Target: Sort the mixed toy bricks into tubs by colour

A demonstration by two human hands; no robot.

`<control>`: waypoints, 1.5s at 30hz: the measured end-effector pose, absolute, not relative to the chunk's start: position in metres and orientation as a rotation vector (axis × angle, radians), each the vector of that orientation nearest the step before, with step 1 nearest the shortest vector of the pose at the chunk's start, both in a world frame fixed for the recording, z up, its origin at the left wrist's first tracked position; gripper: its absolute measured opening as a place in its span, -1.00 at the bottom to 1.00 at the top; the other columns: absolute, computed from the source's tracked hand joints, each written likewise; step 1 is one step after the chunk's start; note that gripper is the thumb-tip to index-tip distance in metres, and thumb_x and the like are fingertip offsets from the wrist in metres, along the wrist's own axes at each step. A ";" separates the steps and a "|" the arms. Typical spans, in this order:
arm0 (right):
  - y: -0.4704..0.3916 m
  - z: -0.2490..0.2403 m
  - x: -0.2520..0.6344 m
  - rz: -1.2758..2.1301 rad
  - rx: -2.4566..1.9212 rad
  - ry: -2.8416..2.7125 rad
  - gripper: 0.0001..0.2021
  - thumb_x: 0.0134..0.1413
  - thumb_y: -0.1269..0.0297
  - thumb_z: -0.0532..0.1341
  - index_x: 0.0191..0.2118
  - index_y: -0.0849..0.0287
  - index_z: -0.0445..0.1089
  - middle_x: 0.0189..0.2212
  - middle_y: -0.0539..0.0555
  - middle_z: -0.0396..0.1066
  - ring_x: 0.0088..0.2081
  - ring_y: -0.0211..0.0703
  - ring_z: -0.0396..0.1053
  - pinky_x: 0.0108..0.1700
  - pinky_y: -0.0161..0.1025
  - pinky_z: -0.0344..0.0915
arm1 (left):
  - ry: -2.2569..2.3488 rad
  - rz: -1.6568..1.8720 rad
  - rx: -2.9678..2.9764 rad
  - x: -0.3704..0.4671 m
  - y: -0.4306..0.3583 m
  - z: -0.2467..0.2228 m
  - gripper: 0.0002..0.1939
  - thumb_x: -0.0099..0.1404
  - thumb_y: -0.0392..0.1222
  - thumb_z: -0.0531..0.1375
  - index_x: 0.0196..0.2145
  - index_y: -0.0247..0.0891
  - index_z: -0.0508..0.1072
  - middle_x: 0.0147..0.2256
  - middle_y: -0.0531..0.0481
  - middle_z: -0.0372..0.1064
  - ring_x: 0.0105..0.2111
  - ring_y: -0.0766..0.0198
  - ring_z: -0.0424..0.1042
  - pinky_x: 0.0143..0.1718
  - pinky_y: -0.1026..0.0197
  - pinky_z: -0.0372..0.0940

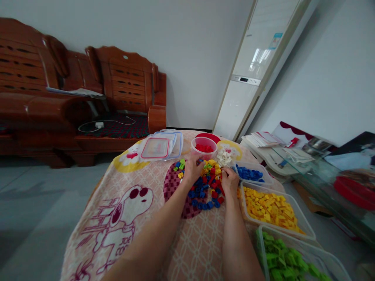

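Observation:
A loose pile of mixed blocks point(202, 190), blue, red, yellow and some green, lies on the patterned tablecloth. My left hand point(192, 170) is at the pile's upper left, just below a round clear tub point(204, 147) with red blocks. My right hand point(230, 180) is at the pile's right edge, beside a clear box of blue blocks point(250, 173). The fingers of both hands are curled, and what they hold is too small to make out. White blocks point(224, 157) sit in a heap above my right hand.
Clear boxes of yellow blocks point(271, 208) and green blocks point(288, 259) stand along the right side. Stacked clear lids point(156, 148) lie at the back left. A glass table point(325, 183) with papers and bowls is at the right; wooden seats point(123, 89) stand behind.

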State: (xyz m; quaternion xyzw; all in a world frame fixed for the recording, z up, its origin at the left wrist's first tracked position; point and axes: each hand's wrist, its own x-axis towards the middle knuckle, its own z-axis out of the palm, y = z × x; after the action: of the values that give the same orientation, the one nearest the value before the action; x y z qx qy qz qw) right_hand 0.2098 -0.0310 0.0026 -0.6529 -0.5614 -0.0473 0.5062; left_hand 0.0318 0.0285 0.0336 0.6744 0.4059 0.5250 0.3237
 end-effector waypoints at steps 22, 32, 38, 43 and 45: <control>-0.030 -0.001 0.213 -0.108 -1.564 -1.355 -0.75 0.02 0.31 0.07 -0.37 0.19 0.52 -0.30 0.18 0.55 -0.22 -0.05 0.44 -0.08 -0.15 0.31 | 1.144 1.308 1.401 0.033 0.014 0.035 -0.81 0.09 -0.33 0.16 -0.34 -0.28 0.54 -0.51 0.05 0.49 -0.52 0.31 0.45 -0.41 0.26 0.35; -0.031 0.001 0.213 -0.108 -1.574 -1.358 -0.75 0.01 0.31 0.08 -0.38 0.18 0.52 -0.31 0.17 0.55 -0.23 -0.04 0.44 -0.07 -0.14 0.32 | 0.807 1.364 0.835 0.026 0.031 0.029 -0.79 0.04 -0.28 0.24 -0.30 -0.35 0.49 -0.52 0.08 0.44 -0.52 0.38 0.43 -0.32 0.24 0.44; -0.032 0.001 0.211 -0.106 -1.590 -1.351 -0.72 0.03 0.32 0.06 -0.35 0.22 0.53 -0.29 0.20 0.55 -0.21 -0.02 0.44 -0.06 -0.11 0.32 | 0.546 1.442 0.868 0.035 0.040 0.039 -0.51 0.14 -0.30 0.22 0.06 -0.29 0.37 -0.01 -0.15 0.45 -0.08 0.25 0.49 0.06 0.13 0.35; -0.033 0.002 0.211 -0.115 -1.590 -1.357 -0.73 0.03 0.33 0.06 -0.35 0.20 0.53 -0.29 0.18 0.55 -0.21 -0.04 0.44 -0.05 -0.13 0.32 | 0.520 1.414 1.007 0.040 0.046 0.034 -0.31 0.22 -0.21 0.19 0.28 -0.21 0.12 0.27 -0.24 0.12 0.21 0.09 0.25 0.18 0.02 0.23; -0.033 0.003 0.211 -0.115 -1.583 -1.357 -0.73 0.03 0.32 0.06 -0.35 0.20 0.53 -0.29 0.19 0.55 -0.21 -0.03 0.44 -0.05 -0.12 0.32 | 0.519 1.418 1.063 0.040 0.050 0.029 -0.29 0.23 -0.16 0.19 0.30 -0.21 0.08 0.29 -0.26 0.08 0.24 0.05 0.19 0.21 -0.03 0.17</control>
State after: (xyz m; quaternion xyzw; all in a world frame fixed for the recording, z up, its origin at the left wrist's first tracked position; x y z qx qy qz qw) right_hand 0.2106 -0.0327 0.0029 -0.6555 -0.5618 -0.0477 0.5025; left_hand 0.0399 0.0499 0.0290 0.4591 0.2241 0.6124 0.6034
